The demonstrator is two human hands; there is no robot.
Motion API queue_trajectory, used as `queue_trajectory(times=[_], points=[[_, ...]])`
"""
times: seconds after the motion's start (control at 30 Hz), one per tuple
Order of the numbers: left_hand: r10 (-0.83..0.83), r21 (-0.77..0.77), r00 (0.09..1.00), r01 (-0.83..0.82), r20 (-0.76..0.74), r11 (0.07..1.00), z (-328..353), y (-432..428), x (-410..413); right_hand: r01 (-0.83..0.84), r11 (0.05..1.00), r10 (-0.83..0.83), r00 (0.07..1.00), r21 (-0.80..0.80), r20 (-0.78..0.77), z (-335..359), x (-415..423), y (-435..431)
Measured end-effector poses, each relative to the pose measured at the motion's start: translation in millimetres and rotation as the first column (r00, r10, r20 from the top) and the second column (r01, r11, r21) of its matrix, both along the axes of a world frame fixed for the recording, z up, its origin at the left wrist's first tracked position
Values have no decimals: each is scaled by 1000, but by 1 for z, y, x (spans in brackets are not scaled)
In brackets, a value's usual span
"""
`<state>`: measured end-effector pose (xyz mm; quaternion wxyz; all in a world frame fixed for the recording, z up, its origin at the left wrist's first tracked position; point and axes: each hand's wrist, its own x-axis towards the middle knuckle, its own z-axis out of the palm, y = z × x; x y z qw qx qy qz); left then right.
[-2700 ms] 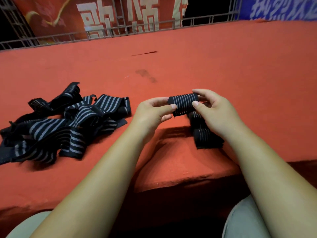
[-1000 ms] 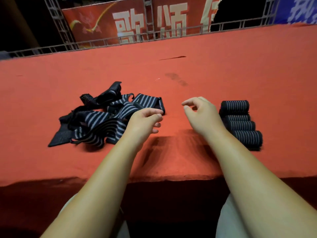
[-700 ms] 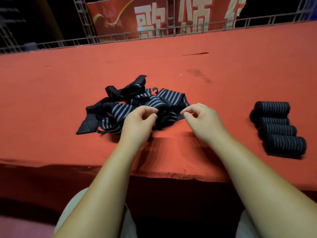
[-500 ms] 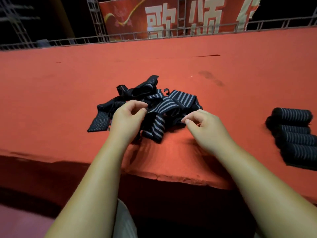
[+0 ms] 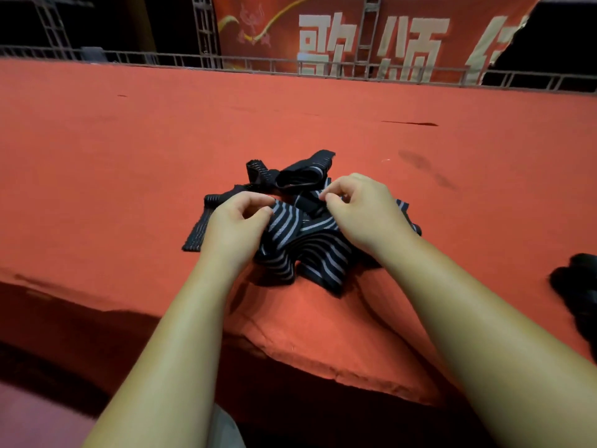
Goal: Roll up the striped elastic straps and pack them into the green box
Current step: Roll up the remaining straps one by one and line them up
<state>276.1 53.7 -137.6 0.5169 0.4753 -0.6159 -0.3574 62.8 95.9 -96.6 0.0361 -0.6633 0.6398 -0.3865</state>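
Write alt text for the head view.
The left hand pinches a strap in a tangled pile of striped straps on a red cloth; the right hand, fingers curled, touches the pile. Rolled straps lie at the right edge.

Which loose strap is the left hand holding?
The boldly striped strap in the middle of the pile, pinched at its edge by the left hand; the flat strap left of that hand is not held.

Red carpeted platform [image 5: 129, 156], metal railing [image 5: 258, 64], banner [image 5: 355, 27] behind, possibly torn.
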Motion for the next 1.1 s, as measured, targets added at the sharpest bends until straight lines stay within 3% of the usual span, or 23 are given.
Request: queue_trajectory(times=[0.13,0.43,0.57,0.73,0.77,0.87,0.97,1.03,1.1], points=[[7,15,999,-6,-42,1000,0,-11,4,124,983,-115,991,134,-75,14,0,-49],[-20,39,985,27,-170,999,1,-27,6,322,867,-349,937,379,3,36,-8,-142],[-41,60,988,51,-152,997,-4,-26,2,217,852,-376,887,476,269,27,-14,-175],[-54,80,977,72,-204,994,-3,-29,1,184,866,-395,822,465,410,11,-23,-199],[-54,89,974,75,-218,993,-2,-29,1,212,860,-409,831,464,378,9,-25,-203],[-47,104,968,75,-245,992,-3,-31,2,386,807,-466,881,447,82,12,-23,-205],[-43,118,962,77,-269,990,-2,-32,3,399,809,-430,903,432,-28,16,-22,-202],[-39,121,957,77,-286,990,-1,-32,4,349,831,-376,926,433,-26,20,-18,-193],[-33,118,952,71,-303,990,1,-31,4,241,894,-296,950,377,95,26,-12,-180]])
